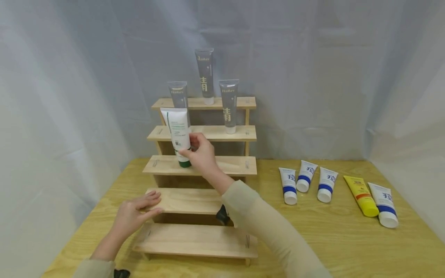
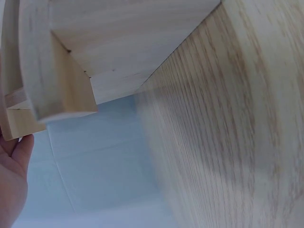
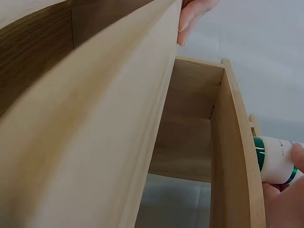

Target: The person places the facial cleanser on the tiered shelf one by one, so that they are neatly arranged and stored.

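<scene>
In the head view my right hand grips a white tube with green lettering and a dark green cap. The tube stands cap down, leaning slightly, at the middle tier of a stepped wooden display rack. The right wrist view shows the green-ringed cap end beside a board's edge, with fingers around the tube. My left hand rests on the left end of the second tier from the bottom, fingers fairly straight on the board and thumb near its front edge. Only part of that hand appears in the left wrist view.
Three grey tubes stand upright on the rack: one on the top tier, another on the tier below, and a third partly hidden behind the white tube. Several white-and-blue tubes and a yellow tube lie on the table's right side.
</scene>
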Motion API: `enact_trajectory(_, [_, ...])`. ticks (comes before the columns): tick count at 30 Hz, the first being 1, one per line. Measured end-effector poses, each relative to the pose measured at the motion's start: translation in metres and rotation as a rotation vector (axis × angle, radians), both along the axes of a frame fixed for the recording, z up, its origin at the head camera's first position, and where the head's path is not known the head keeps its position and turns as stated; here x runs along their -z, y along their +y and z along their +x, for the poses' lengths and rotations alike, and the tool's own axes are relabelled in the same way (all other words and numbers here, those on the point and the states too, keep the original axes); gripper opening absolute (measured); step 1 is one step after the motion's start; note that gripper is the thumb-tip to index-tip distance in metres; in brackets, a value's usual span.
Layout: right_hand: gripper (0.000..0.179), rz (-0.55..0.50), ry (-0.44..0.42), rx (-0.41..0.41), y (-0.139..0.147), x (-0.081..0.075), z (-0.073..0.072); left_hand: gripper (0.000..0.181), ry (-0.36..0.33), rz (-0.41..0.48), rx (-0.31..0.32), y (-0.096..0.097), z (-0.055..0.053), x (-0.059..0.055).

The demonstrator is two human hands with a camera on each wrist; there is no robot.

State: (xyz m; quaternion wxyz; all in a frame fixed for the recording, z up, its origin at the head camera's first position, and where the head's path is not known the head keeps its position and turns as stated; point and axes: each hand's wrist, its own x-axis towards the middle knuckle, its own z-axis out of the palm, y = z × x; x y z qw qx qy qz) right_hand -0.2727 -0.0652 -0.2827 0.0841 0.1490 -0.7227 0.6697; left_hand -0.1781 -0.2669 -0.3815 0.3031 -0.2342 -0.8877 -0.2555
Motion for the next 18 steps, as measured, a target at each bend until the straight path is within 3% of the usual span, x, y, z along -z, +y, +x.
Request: enact_trajectory(18, [0.044, 0.018, 0.030, -0.029, 0.0019, 0.0014, 0.0004, 0.034, -0.001, -0.008, -0.017, -0.0004, -0.0011, 0.0010])
